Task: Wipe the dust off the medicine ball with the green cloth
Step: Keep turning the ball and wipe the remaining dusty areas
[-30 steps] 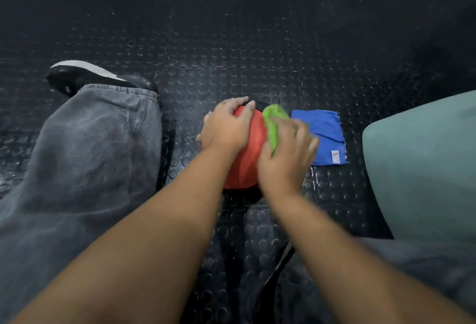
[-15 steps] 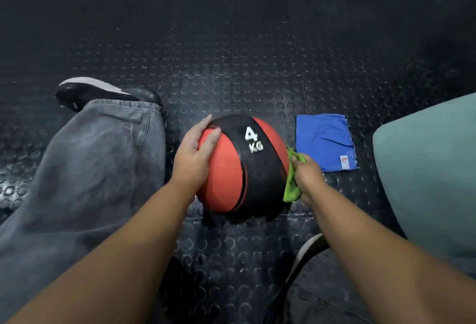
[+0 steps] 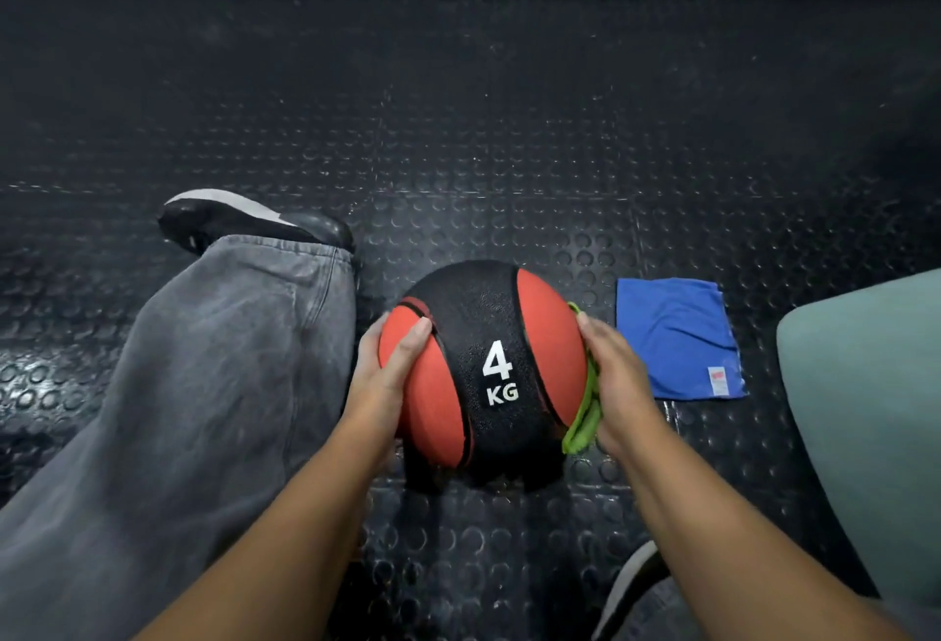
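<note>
The red and black medicine ball [image 3: 483, 314], marked "4 KG", sits on the studded black rubber floor [image 3: 509, 156] between my hands. My left hand [image 3: 387, 375] lies against its left side, fingers spread over the red panel. My right hand [image 3: 616, 375] presses the green cloth [image 3: 580, 429] flat against the ball's right side. Only a thin edge of the cloth and a bunched end below my palm show; the rest is hidden under the hand.
A folded blue cloth [image 3: 677, 335] lies on the floor just right of the ball. My left leg in grey trousers [image 3: 203, 386] with a black shoe [image 3: 244, 218] stretches along the left. A teal cushion [image 3: 865, 411] fills the right edge; my other shoe [image 3: 631, 584] is near the bottom.
The cloth hand came off the ball's top and down its right side. The ball turned, bringing the "4 KG" mark to face me. My left hand slid lower on the left side.
</note>
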Demonstrator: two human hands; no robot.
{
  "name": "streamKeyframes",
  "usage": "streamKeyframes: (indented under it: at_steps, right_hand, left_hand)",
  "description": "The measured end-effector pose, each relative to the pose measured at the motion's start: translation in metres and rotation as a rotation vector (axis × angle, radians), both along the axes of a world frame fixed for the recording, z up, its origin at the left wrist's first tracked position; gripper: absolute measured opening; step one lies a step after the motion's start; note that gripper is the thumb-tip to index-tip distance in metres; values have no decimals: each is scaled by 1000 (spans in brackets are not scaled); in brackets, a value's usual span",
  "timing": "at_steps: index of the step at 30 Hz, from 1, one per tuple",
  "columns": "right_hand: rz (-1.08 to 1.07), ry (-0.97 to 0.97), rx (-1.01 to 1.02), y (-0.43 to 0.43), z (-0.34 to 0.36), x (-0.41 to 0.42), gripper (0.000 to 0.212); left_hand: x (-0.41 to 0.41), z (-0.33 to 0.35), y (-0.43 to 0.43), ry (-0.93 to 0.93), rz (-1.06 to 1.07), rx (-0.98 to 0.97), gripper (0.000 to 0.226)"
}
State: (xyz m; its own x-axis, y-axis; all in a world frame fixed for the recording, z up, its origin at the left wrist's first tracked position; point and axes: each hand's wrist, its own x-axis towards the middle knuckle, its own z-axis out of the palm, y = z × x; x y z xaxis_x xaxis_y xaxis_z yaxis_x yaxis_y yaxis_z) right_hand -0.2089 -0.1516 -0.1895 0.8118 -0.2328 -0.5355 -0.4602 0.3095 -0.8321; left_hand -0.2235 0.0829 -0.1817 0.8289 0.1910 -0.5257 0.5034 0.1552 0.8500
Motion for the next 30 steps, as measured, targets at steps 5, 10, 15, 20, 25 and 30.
streamKeyframes:
  at_steps: [5,10,15,20,25,30]
  right_hand:
    - [-38,-48,27,-2,3,14,33]
    - [-95,7,-20,-5,1,14,28]
    - [-175,30,-187,-24,22,30,31]
    - [-354,-222,-727,-70,71,56,25]
    - [-326,-511,-1276,-111,76,75,32]
    - [639,369,-1300,-123,-40,41,73]
  left_hand:
    - [32,4,4,-69,-96,-6,106]
    - [46,9,5,-59,-217,54,109]
    - [57,42,-13,-254,-218,371,55]
    - [62,57,-54,-314,-409,744,56]
    - [49,49,-69,-341,-360,979,58]
    - [49,46,-61,-351,-353,940,64]
